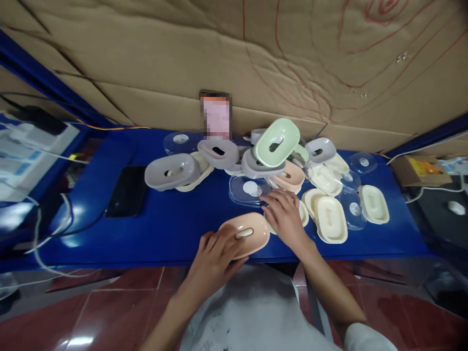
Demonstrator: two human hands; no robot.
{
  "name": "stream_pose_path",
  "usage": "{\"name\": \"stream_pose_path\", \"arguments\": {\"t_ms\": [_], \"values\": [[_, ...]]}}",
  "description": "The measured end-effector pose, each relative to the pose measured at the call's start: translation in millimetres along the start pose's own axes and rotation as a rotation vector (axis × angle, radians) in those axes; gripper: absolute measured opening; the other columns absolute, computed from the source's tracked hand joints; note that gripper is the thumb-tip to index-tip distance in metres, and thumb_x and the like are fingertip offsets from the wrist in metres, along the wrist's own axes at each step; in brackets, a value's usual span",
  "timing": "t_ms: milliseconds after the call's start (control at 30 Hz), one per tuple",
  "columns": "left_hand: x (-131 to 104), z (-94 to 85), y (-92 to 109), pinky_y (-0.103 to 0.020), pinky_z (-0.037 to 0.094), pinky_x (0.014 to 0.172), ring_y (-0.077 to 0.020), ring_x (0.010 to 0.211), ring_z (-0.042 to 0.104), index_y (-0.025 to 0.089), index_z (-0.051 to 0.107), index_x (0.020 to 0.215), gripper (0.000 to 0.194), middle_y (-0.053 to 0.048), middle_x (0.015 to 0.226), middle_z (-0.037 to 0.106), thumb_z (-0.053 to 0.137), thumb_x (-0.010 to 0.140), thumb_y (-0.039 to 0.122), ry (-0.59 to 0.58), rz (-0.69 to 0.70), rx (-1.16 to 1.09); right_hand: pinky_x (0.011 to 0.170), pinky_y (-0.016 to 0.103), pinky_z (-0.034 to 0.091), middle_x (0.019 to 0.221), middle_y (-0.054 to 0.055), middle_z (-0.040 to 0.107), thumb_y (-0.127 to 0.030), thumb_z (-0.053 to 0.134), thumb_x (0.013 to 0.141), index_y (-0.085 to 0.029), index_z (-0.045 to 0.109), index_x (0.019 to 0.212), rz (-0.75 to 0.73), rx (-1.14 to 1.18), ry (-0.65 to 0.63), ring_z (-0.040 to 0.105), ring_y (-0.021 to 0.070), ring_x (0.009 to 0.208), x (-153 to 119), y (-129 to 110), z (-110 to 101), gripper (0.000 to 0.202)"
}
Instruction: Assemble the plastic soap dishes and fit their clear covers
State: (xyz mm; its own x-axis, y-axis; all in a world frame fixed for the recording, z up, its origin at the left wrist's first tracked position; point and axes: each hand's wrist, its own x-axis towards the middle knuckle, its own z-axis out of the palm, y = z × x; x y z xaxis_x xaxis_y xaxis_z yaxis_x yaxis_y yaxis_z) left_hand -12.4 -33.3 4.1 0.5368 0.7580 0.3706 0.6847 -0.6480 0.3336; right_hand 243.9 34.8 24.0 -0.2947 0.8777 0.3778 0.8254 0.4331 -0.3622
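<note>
My left hand [217, 256] grips the near-left side of a peach oval plastic dish [259, 233]. A pale piece [244, 233] shows in the slot at the dish's middle. My right hand [287, 217] holds nothing that I can see; its fingers are apart and bent, with the tips beside a clear oval lid [241, 190] bearing round white stickers. Whether they touch the lid I cannot tell. Beneath this hand lies a cream tray [304, 214], partly covered by it. Behind, a green slotted dish [281, 136] leans on top of a grey slotted dish [252, 165].
More grey dishes [171, 170] lie at the left, and cream trays [332, 219] with clear lids [351, 209] at the right. A dark phone [126, 191] rests on the blue table [164, 234]; a lit phone [216, 116] leans against the cardboard wall [164, 63]. Cables [38, 234] hang at the left edge.
</note>
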Motion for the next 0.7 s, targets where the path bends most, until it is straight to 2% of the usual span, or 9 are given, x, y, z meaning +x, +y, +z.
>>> {"name": "stream_pose_path", "arguments": {"t_ms": [67, 133, 233, 300, 333, 400, 500, 567, 700], "values": [[-2.6, 0.0, -3.8, -0.049, 0.051, 0.106, -0.0332, 0.135, 0.061, 0.025, 0.061, 0.144, 0.045, -0.017, 0.143, 0.064, 0.073, 0.100, 0.027, 0.044, -0.023, -0.018, 0.126, 0.054, 0.030, 0.116, 0.005, 0.077, -0.023, 0.049, 0.112, -0.026, 0.072, 0.118, -0.015, 0.100, -0.029, 0.067, 0.0237, 0.127, 6.6, -1.7, -7.9, 0.024], [-5.7, 0.8, -8.6, -0.055, 0.051, 0.111, -0.0373, 0.143, 0.055, 0.025, 0.055, 0.151, 0.058, -0.020, 0.154, 0.052, 0.077, 0.097, 0.026, 0.108, -0.059, -0.005, 0.121, 0.051, 0.039, 0.115, 0.004, 0.077, -0.028, 0.049, 0.112, -0.027, 0.070, 0.115, 0.025, 0.283, -0.043, 0.069, 0.0228, 0.121, 8.7, -4.2, -18.2, 0.021], [-9.3, 4.4, -15.3, -0.063, 0.051, 0.116, -0.0434, 0.154, 0.043, 0.028, 0.040, 0.162, 0.084, -0.023, 0.172, 0.027, 0.084, 0.090, 0.025, 0.235, -0.098, 0.042, 0.087, 0.036, 0.059, 0.100, 0.003, 0.074, -0.043, 0.048, 0.113, -0.026, 0.065, 0.120, 0.239, 0.634, -0.009, 0.073, 0.0196, 0.092, 8.7, -7.2, -24.5, 0.025], [-9.8, 6.5, -18.2, -0.065, 0.050, 0.117, -0.0449, 0.159, 0.036, 0.032, 0.028, 0.167, 0.099, -0.021, 0.178, 0.013, 0.087, 0.087, 0.022, 0.306, -0.083, 0.057, 0.067, 0.030, 0.057, 0.084, 0.000, 0.069, -0.049, 0.043, 0.114, -0.026, 0.064, 0.122, 0.376, 0.770, -0.042, 0.067, 0.0167, 0.071, 9.4, -8.8, -17.9, 0.033], [-9.3, 7.0, -19.3, -0.065, 0.049, 0.118, -0.0447, 0.160, 0.034, 0.034, 0.026, 0.168, 0.101, -0.020, 0.179, 0.009, 0.086, 0.087, 0.021, 0.310, -0.073, 0.056, 0.063, 0.029, 0.056, 0.081, -0.001, 0.067, -0.050, 0.040, 0.114, -0.025, 0.065, 0.122, 0.411, 0.776, -0.068, 0.065, 0.0160, 0.066, 10.0, -9.8, -12.0, 0.036], [-6.9, 6.1, -20.8, -0.064, 0.048, 0.120, -0.0432, 0.159, 0.036, 0.034, 0.032, 0.165, 0.093, -0.017, 0.179, 0.016, 0.084, 0.090, 0.022, 0.254, -0.042, 0.056, 0.068, 0.030, 0.059, 0.089, 0.002, 0.071, -0.049, 0.040, 0.114, -0.025, 0.067, 0.125, 0.397, 0.667, -0.073, 0.068, 0.0172, 0.073, 10.9, -13.2, 0.5, 0.038], [-3.1, 2.3, -22.9, -0.059, 0.049, 0.120, -0.0395, 0.154, 0.045, 0.029, 0.052, 0.154, 0.066, -0.015, 0.166, 0.046, 0.080, 0.094, 0.025, 0.118, 0.005, 0.056, 0.098, 0.040, 0.060, 0.124, 0.011, 0.072, -0.042, 0.042, 0.114, -0.024, 0.066, 0.136, 0.247, 0.395, 0.037, 0.071, 0.0239, 0.112, 9.7, -22.5, 10.2, 0.037], [-2.7, 0.5, -24.3, -0.053, 0.053, 0.114, -0.0354, 0.143, 0.056, 0.028, 0.058, 0.148, 0.057, -0.015, 0.149, 0.062, 0.079, 0.095, 0.026, 0.118, 0.006, 0.047, 0.113, 0.046, 0.053, 0.140, 0.014, 0.066, -0.036, 0.043, 0.114, -0.025, 0.064, 0.142, 0.119, 0.254, 0.045, 0.064, 0.0266, 0.132, 5.9, -30.3, 7.1, 0.037], [-6.2, 0.5, -25.5, -0.048, 0.055, 0.103, -0.0276, 0.117, 0.067, 0.028, 0.064, 0.141, 0.044, -0.012, 0.124, 0.071, 0.075, 0.099, 0.023, 0.179, -0.030, 0.046, 0.126, 0.058, 0.040, 0.158, 0.010, 0.059, -0.037, 0.054, 0.111, -0.029, 0.050, 0.160, -0.218, 0.085, -0.255, 0.049, 0.0299, 0.151, -7.8, -39.0, -6.3, 0.050]]}}
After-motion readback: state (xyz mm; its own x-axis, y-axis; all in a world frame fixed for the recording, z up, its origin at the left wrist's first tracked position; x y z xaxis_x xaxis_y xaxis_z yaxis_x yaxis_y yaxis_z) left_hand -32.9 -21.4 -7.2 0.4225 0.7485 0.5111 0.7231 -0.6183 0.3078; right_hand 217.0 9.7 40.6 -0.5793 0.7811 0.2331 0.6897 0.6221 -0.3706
